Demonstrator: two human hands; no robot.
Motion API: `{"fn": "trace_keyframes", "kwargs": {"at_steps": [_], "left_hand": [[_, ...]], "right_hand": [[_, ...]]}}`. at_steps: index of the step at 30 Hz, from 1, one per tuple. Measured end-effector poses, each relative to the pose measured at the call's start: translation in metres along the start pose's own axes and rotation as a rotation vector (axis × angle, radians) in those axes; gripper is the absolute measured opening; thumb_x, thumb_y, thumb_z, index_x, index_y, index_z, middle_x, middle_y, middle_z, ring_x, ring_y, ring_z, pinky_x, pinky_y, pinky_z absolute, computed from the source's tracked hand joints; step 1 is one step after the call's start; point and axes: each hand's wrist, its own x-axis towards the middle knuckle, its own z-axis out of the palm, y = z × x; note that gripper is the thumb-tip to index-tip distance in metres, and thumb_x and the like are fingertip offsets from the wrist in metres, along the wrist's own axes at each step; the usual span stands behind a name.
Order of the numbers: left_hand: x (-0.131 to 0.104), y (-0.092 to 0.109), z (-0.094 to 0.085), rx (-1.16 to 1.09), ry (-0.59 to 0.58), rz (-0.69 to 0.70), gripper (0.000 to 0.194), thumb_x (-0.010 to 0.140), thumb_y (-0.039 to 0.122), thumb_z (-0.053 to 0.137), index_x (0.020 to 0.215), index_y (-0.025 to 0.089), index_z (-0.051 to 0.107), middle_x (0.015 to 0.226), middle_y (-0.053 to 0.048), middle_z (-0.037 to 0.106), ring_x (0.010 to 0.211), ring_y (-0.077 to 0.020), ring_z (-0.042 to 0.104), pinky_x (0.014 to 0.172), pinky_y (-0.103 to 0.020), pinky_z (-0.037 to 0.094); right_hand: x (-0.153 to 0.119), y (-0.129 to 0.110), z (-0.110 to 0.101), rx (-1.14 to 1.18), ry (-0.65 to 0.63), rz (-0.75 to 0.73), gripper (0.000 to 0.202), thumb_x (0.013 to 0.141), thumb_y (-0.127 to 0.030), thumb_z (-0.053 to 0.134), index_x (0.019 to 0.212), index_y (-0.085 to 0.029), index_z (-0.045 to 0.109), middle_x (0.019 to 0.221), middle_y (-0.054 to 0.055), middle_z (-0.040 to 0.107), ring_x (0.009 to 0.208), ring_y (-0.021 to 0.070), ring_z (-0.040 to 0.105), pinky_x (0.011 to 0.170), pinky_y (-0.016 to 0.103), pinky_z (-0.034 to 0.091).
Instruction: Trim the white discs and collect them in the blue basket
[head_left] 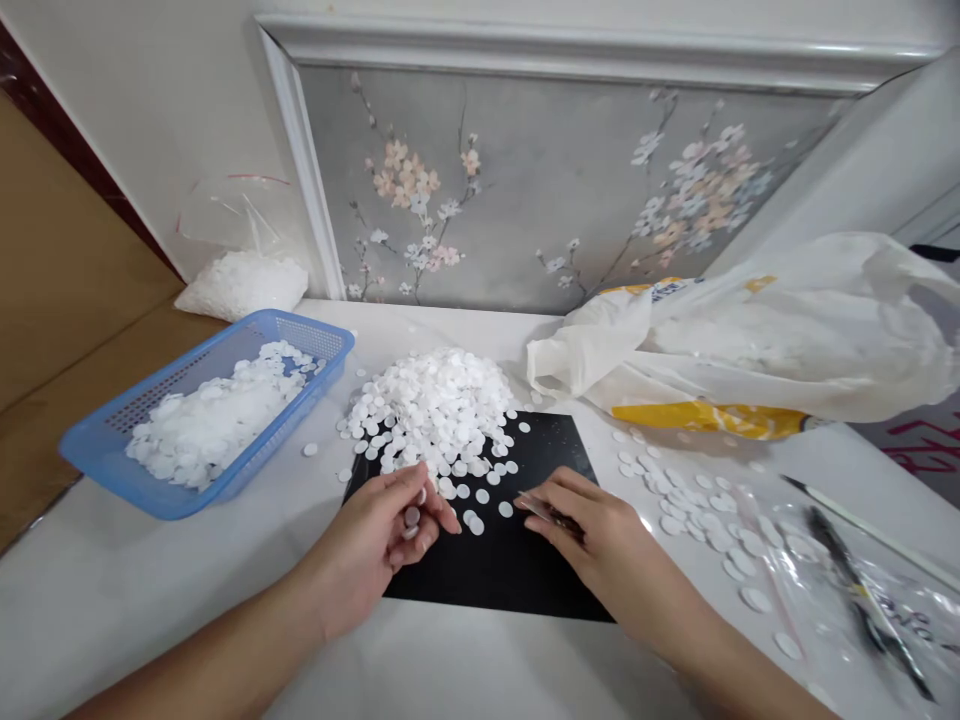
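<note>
My left hand (367, 535) is curled in front of a pile of small white discs (442, 400), holding a few white discs (412, 516) in its fingers. My right hand (592, 520) is closed around a slim tool (536, 505) with a pale, thin tip pointing left. Most of the tool is hidden by the fingers, and its exact kind cannot be made out. Both hands are over a black mat (495, 575). Loose discs lie on the mat between them, and the pile covers its back left part.
On the left stands a blue basket (259, 450) of white discs, with a clear bag (247, 285) of white pieces behind. A white and yellow plastic bag (720, 350) lies back right. Scattered discs, a pen (862, 590) and clear bags lie at right. A framed floral panel (517, 180) stands behind.
</note>
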Motion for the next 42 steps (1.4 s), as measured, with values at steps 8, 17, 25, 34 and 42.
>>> {"fn": "trace_keyframes", "kwargs": {"at_steps": [8,17,25,34,42], "left_hand": [[0.0,-0.004,0.001,0.093,-0.032,-0.04,0.025,0.085,0.038,0.052,0.079,0.016,0.062,0.067,-0.003,0.063,0.053,-0.007,0.044,0.043,-0.019,0.019],[-0.003,-0.016,0.009,0.295,-0.095,0.047,0.033,0.07,0.03,0.072,0.101,0.021,0.069,0.081,-0.001,0.065,0.07,-0.0105,0.052,0.067,-0.023,0.038],[-0.007,-0.018,0.015,0.204,-0.075,0.032,0.025,0.068,0.035,0.073,0.084,0.016,0.072,0.074,-0.003,0.065,0.066,-0.0108,0.05,0.061,-0.022,0.035],[-0.007,-0.013,0.014,0.001,-0.059,-0.072,0.017,0.073,0.029,0.069,0.079,0.014,0.063,0.078,-0.008,0.071,0.051,-0.0051,0.041,0.045,-0.02,0.017],[-0.01,-0.01,0.013,0.047,-0.061,-0.087,0.021,0.07,0.03,0.072,0.08,0.013,0.065,0.077,-0.008,0.071,0.05,-0.0044,0.041,0.047,-0.019,0.024]], "right_hand": [[0.01,0.004,0.015,-0.031,0.077,-0.044,0.009,0.084,-0.021,0.053,0.077,-0.023,0.058,0.081,0.0,0.056,0.061,0.0129,0.056,0.057,0.025,0.045],[0.004,-0.026,0.01,0.553,0.003,0.276,0.017,0.076,-0.033,0.061,0.068,-0.018,0.056,0.056,-0.005,0.045,0.049,0.0082,0.037,0.044,0.02,0.029],[-0.002,-0.038,0.02,0.649,0.019,0.282,0.022,0.076,-0.034,0.062,0.066,-0.019,0.049,0.05,-0.009,0.039,0.041,0.0054,0.028,0.038,0.019,0.023],[-0.005,-0.024,0.013,0.372,0.078,0.07,0.029,0.092,-0.038,0.041,0.107,-0.02,0.059,0.078,0.001,0.055,0.073,0.0149,0.056,0.067,0.025,0.047],[-0.011,-0.017,0.014,-0.038,0.079,-0.292,0.037,0.096,-0.027,0.036,0.127,-0.02,0.055,0.079,0.005,0.059,0.067,0.0147,0.059,0.058,0.026,0.051]]}}
